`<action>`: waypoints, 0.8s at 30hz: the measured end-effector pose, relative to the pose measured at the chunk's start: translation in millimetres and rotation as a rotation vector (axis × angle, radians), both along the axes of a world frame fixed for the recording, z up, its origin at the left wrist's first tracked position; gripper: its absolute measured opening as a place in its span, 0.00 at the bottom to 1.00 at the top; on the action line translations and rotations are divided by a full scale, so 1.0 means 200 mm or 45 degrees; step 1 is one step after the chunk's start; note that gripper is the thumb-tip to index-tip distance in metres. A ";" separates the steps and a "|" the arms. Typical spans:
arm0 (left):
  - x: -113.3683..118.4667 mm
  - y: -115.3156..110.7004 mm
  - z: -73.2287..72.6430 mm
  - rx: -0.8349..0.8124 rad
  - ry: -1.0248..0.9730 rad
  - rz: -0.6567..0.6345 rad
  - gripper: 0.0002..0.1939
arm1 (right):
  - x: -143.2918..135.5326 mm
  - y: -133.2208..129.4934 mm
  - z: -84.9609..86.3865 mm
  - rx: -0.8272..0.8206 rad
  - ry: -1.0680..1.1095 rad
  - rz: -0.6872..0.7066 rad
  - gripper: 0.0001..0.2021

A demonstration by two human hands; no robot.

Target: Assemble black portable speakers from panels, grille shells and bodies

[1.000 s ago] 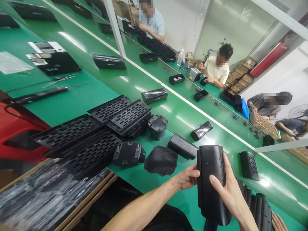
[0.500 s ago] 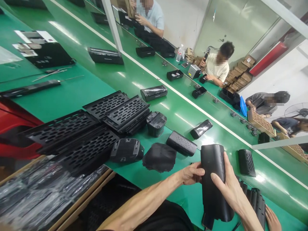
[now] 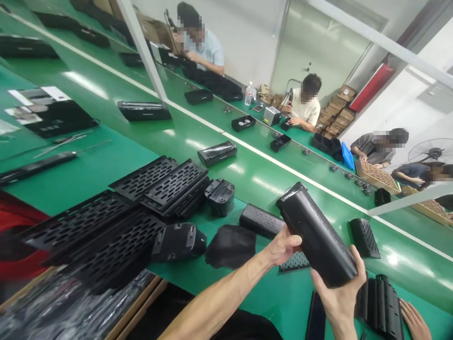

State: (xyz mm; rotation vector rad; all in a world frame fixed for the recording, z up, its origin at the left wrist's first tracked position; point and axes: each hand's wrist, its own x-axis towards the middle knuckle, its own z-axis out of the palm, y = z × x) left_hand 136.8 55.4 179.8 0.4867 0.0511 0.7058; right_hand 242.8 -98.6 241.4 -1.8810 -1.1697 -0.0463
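Left hand point(image 3: 282, 246) and right hand point(image 3: 340, 298) clamp the black casing point(image 3: 316, 233), lower right of frame; I should grip evenly, tilt gently.

Illumination is bright, diffuse and indoor, apparently from overhead. The long, glossy green counter point(image 3: 249, 163) returns elongated white reflections, with 1 compact glare spot at right. The curved black plastic housing point(image 3: 314, 236) shows a soft sheen and little surface detail. The clear plastic wrapping point(image 3: 81, 307) at lower left glints and is blurred. Wide-angle distortion stretches the edges. Pixel blocks mask the faces of co-workers point(image 3: 302, 107).
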 end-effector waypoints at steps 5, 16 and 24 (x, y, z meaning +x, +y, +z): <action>-0.11 0.25 0.07 0.349 0.091 0.041 0.44 | 0.10 0.00 0.11 0.132 -0.032 0.054 0.47; -0.26 0.42 0.42 0.900 0.165 -0.057 0.53 | 0.16 -0.10 0.24 -0.003 0.115 0.235 0.41; -0.24 0.35 0.39 0.852 0.179 0.007 0.49 | 0.22 -0.10 0.25 -0.074 0.276 0.250 0.42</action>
